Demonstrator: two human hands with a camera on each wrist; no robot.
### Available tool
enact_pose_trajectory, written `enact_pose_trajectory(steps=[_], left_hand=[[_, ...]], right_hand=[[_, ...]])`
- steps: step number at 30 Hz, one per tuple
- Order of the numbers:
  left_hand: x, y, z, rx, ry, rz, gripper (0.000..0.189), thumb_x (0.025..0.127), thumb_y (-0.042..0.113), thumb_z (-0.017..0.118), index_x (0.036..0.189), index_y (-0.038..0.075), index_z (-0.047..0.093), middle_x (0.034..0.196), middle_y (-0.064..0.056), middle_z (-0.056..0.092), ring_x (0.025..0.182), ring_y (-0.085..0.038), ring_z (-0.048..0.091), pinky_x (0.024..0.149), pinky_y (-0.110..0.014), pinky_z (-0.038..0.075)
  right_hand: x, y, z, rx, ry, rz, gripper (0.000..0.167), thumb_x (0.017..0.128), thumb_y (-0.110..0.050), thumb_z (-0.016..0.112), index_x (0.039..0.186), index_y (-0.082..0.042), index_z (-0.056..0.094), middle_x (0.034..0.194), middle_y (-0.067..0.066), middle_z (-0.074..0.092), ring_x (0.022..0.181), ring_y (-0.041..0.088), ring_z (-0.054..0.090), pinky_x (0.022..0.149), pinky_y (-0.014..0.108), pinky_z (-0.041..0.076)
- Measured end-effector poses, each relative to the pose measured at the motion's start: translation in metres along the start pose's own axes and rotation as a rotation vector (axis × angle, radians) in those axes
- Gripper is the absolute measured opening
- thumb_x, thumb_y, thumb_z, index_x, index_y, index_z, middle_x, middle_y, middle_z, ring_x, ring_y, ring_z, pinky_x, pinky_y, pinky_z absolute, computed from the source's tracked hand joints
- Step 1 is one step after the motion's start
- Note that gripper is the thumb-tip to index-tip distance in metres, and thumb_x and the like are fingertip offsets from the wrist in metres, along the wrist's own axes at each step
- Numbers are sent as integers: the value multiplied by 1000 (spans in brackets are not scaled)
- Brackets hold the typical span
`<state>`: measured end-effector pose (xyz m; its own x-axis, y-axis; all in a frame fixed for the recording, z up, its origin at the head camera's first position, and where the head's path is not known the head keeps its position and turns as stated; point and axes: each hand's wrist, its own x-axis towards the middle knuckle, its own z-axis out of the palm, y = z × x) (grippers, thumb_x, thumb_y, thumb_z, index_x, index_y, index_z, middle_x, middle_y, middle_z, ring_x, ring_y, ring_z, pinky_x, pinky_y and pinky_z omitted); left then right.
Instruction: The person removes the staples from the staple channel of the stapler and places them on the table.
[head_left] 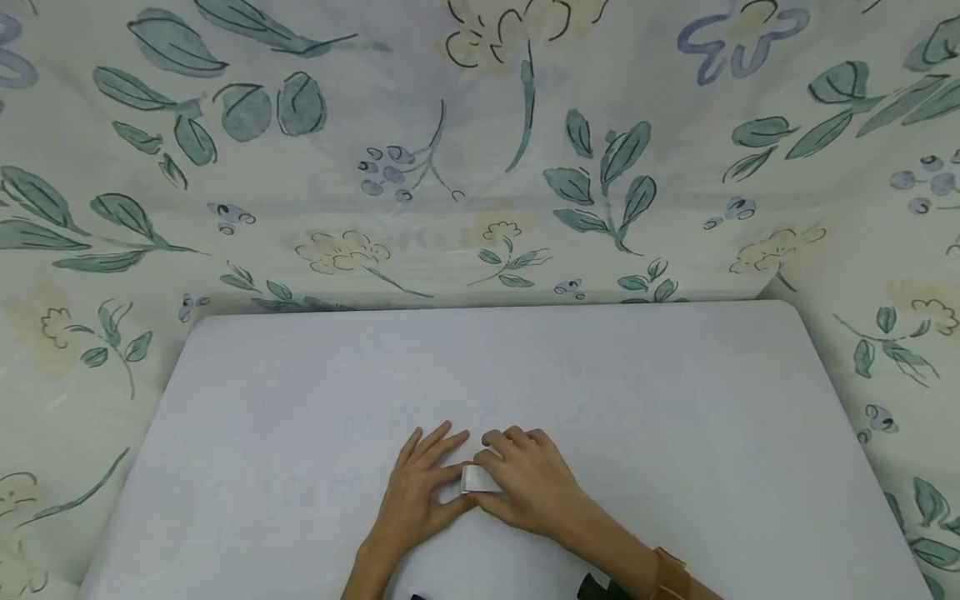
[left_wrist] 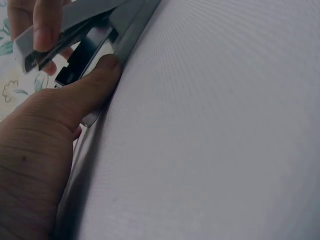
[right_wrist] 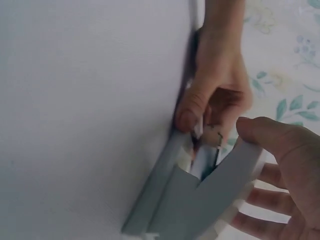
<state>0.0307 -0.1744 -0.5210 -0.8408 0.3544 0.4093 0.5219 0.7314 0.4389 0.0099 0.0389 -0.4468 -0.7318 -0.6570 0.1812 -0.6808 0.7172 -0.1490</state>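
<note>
Held by both hands, the stapler [head_left: 477, 479] is smooth and grey, long and straight-edged, its upper arm lifted from the base over a dark inner strip. The right hand [head_left: 532, 483] grips that arm between thumb and fingers; left of the stapler, the left hand [head_left: 420, 492] pinches the base, thumb and forefinger slightly parted around it. Under the stapler spreads a white, faintly grained, round-cornered tabletop [head_left: 300, 400]; beyond it, leaf-printed cloth [head_left: 480, 192].
</note>
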Motion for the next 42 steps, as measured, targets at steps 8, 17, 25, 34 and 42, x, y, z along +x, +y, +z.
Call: enact_pose_trajectory(steps=[8,17,25,34,42], left_hand=[[2,1,0,-22,8,-10,47,83,66,70,98,24,83,134,0,71,135,-33,58,117,-58,36],[3,2,-3,-22,-24,-47,39,71,55,85,97,26,83,135,0,71,136,-31,57,118,-57,34],[4,2,-4,-20,-20,-40,39,74,58,83,97,27,83,133,0,71,136,-31,57,118,-56,34],[4,2,-5,-21,-17,-34,39,72,57,84,97,27,83,133,-1,71,135,-31,58,118,-55,35],[4,2,-4,-23,-19,-33,40,71,57,84,97,27,83,133,-1,71,135,-31,58,117,-55,35]], right_hand=[[-13,13,-26,22,86,8,40,83,-60,77,104,-26,73,117,-6,70,110,15,67,86,36,61],[-43,36,-49,42,167,51,42,73,-52,88,102,-26,73,122,-5,68,113,18,65,80,39,63],[-74,67,-63,75,148,112,45,66,-44,94,102,-27,74,128,-1,65,116,22,62,76,45,62],[-111,99,-46,92,32,234,42,65,-33,96,100,-24,74,129,4,66,112,27,65,71,50,62],[-108,101,-47,138,-61,259,50,68,-43,93,111,-27,73,135,5,65,116,28,65,79,53,61]])
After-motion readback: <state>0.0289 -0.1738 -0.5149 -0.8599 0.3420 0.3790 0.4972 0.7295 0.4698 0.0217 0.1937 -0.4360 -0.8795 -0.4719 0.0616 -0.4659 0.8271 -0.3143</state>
